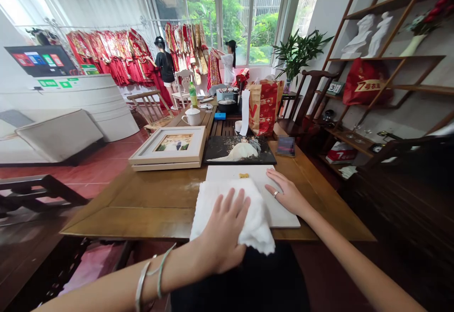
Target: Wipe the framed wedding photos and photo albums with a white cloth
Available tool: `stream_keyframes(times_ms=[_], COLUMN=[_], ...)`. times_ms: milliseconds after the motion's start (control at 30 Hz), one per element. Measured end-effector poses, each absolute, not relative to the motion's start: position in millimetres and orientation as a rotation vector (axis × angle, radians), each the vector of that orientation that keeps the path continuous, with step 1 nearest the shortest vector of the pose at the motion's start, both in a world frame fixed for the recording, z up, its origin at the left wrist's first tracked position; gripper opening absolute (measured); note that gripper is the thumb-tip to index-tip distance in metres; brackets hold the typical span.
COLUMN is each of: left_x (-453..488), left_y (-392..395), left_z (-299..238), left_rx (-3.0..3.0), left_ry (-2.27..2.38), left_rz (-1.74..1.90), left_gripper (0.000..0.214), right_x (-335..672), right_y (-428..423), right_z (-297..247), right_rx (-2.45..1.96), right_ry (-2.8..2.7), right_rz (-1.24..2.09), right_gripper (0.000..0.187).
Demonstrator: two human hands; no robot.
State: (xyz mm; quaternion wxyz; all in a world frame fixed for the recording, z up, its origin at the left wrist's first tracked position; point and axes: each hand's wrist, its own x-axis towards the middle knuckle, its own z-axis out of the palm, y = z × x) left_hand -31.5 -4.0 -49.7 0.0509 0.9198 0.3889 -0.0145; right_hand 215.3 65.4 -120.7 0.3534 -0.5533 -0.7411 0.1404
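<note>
My left hand [225,234] lies flat with spread fingers on a crumpled white cloth [250,198]. Beneath the cloth is a flat white panel [283,215], its lower left part covered; a small gold hook-like piece [244,176] shows near its top edge. On the panel's right side rests my right hand [287,193], fingers stretched out, a ring on one of them. Just beyond the panel lies a dark picture [241,150] with a figure in a pale gown. To its left, white-and-wood picture frames [168,146] are stacked, the top one holding a photo.
Farther along the wooden table [152,203] stand a white teapot [192,116], a green bottle [193,95], a dark pot [227,105] and a red paper bag [266,108]. A small dark card [285,146] sits at right. Two people work near red garments [106,56] behind.
</note>
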Motion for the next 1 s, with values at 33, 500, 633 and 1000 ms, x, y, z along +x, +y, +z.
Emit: stream_keyframes(times_ms=[33, 500, 633, 1000], left_x=[-34, -40, -44, -65], left_y=[-9, 102, 96, 13], left_z=[-49, -67, -65, -59], left_rx=[2.808, 2.854, 2.845, 2.805], left_ry=[1.152, 1.262, 1.235, 1.093], left_rz=[-0.033, 0.139, 0.084, 0.045], left_gripper=[0.085, 0.06, 0.057, 0.074], right_x=[215, 216, 216, 217], right_y=[66, 62, 62, 62], right_z=[-120, -121, -120, -120], right_rx=[-1.428, -1.447, -1.458, -1.471], right_ry=[-1.915, -1.883, -1.889, -1.935], right_rz=[0.359, 0.416, 0.413, 0.355], right_gripper=[0.045, 0.048, 0.049, 0.047])
